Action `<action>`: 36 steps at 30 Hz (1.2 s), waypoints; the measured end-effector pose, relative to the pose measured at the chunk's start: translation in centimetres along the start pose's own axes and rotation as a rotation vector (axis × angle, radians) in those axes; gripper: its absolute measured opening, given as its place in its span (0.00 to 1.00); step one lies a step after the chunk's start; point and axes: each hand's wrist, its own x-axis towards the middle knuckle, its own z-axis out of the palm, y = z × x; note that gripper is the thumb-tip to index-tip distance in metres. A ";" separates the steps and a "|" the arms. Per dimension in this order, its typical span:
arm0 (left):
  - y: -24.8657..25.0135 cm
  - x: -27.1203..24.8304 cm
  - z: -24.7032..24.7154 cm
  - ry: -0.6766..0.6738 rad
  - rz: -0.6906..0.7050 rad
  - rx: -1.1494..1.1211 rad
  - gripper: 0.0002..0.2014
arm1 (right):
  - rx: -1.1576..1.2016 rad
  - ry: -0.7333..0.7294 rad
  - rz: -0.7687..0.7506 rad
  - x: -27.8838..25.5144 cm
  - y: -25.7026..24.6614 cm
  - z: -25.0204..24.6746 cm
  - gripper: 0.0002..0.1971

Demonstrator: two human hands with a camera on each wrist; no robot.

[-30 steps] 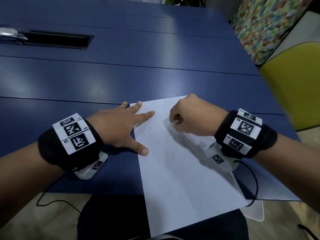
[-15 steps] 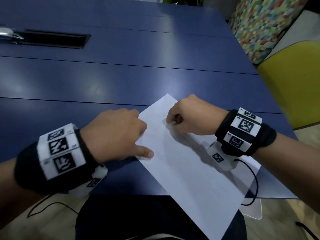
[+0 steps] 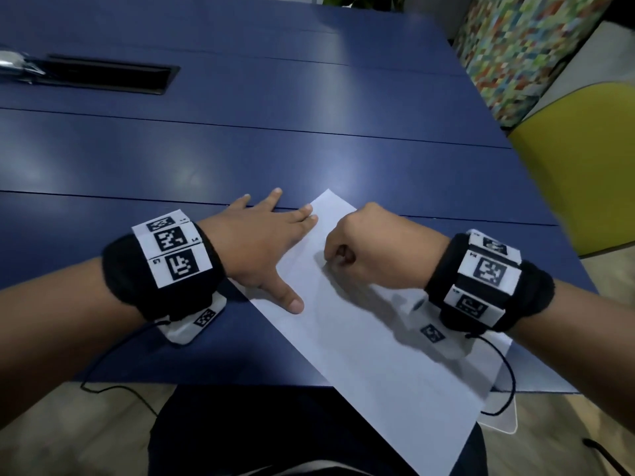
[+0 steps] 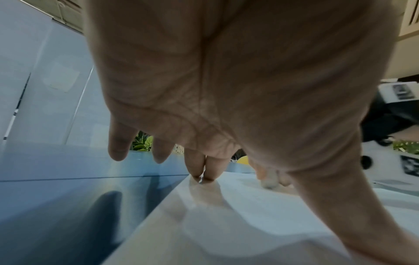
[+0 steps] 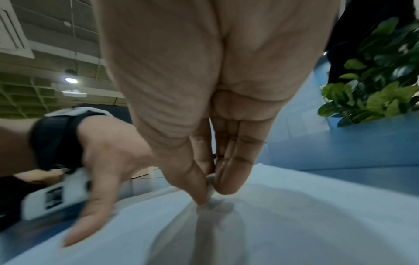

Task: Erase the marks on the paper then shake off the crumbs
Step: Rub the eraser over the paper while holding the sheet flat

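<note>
L hand (image 3: 261, 242) flat, fingers splayed on paper (image 3: 371, 355); R hand (image 3: 371, 249) pinches eraser (image 5: 209, 186) against it.

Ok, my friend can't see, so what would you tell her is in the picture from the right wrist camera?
The right hand pinches a small whitish eraser against a white sheet of paper on a blue table. The left hand lies spread flat on the paper's edge, with a leafy green plant behind.
</note>
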 end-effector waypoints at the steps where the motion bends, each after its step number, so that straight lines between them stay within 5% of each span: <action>1: 0.0 0.0 0.0 0.000 0.004 0.001 0.74 | -0.002 0.022 0.039 0.3 0.7 -0.3 0.08; 22: -0.4 0.1 0.4 -0.006 0.015 -0.022 0.72 | 0.028 0.069 0.115 0.4 0.6 -0.1 0.05; 26: -0.5 0.1 0.5 0.003 0.014 -0.042 0.72 | 0.022 -0.009 0.034 0.0 -1.5 0.8 0.15; 29: -0.4 0.1 0.5 0.003 0.017 -0.028 0.72 | 0.007 0.062 0.119 0.3 0.3 0.1 0.06; 36: 0.6 -1.1 0.5 0.010 -0.029 -0.010 0.73 | 0.031 0.034 0.071 -1.4 -0.3 0.1 0.08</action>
